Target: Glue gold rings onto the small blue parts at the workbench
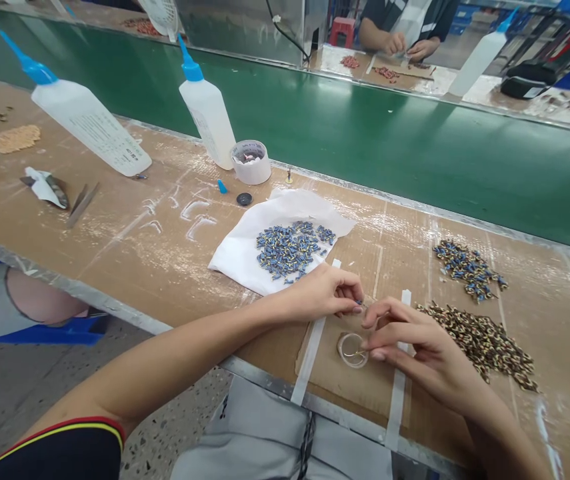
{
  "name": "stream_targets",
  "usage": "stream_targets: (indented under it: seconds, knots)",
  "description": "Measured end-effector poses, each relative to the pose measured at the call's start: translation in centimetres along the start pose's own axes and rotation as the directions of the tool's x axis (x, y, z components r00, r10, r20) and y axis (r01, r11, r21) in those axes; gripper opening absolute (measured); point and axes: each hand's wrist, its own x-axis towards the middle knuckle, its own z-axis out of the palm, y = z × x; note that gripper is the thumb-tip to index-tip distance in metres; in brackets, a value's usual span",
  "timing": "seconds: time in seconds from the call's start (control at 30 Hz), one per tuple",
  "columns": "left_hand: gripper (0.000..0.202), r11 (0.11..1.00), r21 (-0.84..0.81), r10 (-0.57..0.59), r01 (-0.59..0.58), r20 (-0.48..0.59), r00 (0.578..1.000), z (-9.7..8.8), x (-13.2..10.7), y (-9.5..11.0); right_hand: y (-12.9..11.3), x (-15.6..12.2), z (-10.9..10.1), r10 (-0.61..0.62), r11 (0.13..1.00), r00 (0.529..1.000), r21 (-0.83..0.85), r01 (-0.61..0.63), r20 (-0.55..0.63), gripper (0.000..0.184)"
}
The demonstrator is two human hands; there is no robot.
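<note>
My left hand (332, 291) is closed in a pinch, with a tiny blue piece (359, 303) showing at its fingertips. Just right of it, my right hand (409, 337) has its fingers drawn together over the rim of a small clear round dish (353, 351). A thin, light-coloured sliver lies at those fingertips; whether they grip it is unclear. Behind my left hand, many small blue-and-yellow pieces (287, 250) lie on a white sheet (237, 250). Beyond my right hand is a pile of small dark brown-and-yellow pieces (485, 340), with a mixed blue-and-dark pile (469, 270) farther back.
White squeeze bottles (209, 120) with blue nozzles and a tape roll (252, 163) stand along the back. Tweezers (83, 203) lie left. A green conveyor belt (365, 140) runs behind the cardboard-covered table (165, 267). Across it, another person's hands (407, 48) handle small reddish pieces.
</note>
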Motion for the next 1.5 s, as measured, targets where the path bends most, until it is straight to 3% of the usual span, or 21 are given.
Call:
stream_targets:
  seconds: [0.17, 0.23, 0.3, 0.37, 0.43, 0.47, 0.53, 0.73, 0.8, 0.97, 1.2, 1.5]
  knots:
    - [0.006, 1.000, -0.030, -0.001, 0.001, 0.003, 1.000, -0.3, 0.0, -0.4, -0.7, 0.6, 1.2, 0.033, 0.999, 0.995, -0.020, -0.032, 0.091, 0.015]
    - [0.007, 0.999, -0.040, -0.016, 0.017, 0.006, 1.000, -0.4, 0.1, -0.5, -0.6, 0.6, 0.5, 0.042, 0.999, 0.998, -0.027, -0.041, 0.044, 0.019]
    - [0.007, 0.999, -0.027, -0.030, 0.030, -0.004, 1.000, -0.4, 0.1, -0.4, 0.1, 0.1, -1.2, 0.082, 0.992, 0.990, -0.092, -0.092, -0.112, 0.021]
    - [0.008, 0.999, -0.003, -0.036, 0.036, -0.012, 0.999, -0.4, 0.1, -0.4, 1.4, -0.8, -3.4, 0.159, 0.951, 0.917, -0.194, -0.242, -0.365, 0.020]
    - [0.007, 0.999, 0.016, -0.032, 0.033, -0.010, 0.999, -0.4, 0.1, -0.4, 3.0, -2.0, -5.7, 0.241, 0.852, 0.779, -0.259, -0.455, -0.578, 0.021]
    - [0.007, 0.999, 0.019, -0.032, 0.032, -0.006, 0.999, -0.4, 0.1, -0.4, 3.7, -2.6, -6.7, 0.274, 0.792, 0.727, -0.280, -0.542, -0.630, 0.022]
    - [0.008, 0.999, 0.016, -0.035, 0.035, 0.002, 0.999, -0.4, 0.1, -0.4, 4.8, -3.6, -7.9, 0.328, 0.712, 0.691, -0.312, -0.629, -0.645, 0.024]
    - [0.007, 0.998, 0.042, -0.046, 0.046, -0.006, 0.999, -0.4, 0.1, -0.3, 4.8, -3.5, -7.5, 0.398, 0.732, 0.799, -0.370, -0.573, -0.450, 0.023]
    - [0.006, 0.998, 0.043, -0.042, 0.042, -0.008, 0.999, -0.4, 0.1, -0.3, 4.4, -3.1, -7.0, 0.405, 0.742, 0.816, -0.372, -0.557, -0.413, 0.021]
    - [0.005, 0.997, 0.062, -0.034, 0.035, -0.017, 0.999, -0.4, 0.1, 0.0, 4.3, -2.6, -6.0, 0.390, 0.685, 0.815, -0.457, -0.568, -0.428, 0.018]
    - [0.006, 0.992, 0.123, -0.017, 0.021, -0.035, 0.999, -0.4, 0.1, 0.1, 4.8, -2.2, -4.5, 0.225, 0.573, 0.811, -0.599, -0.559, -0.541, 0.025]
    - [0.005, 0.994, 0.109, -0.004, 0.007, -0.032, 0.999, -0.4, 0.2, -0.2, 4.6, -2.2, -5.0, 0.367, 0.617, 0.751, -0.460, -0.638, -0.550, 0.020]
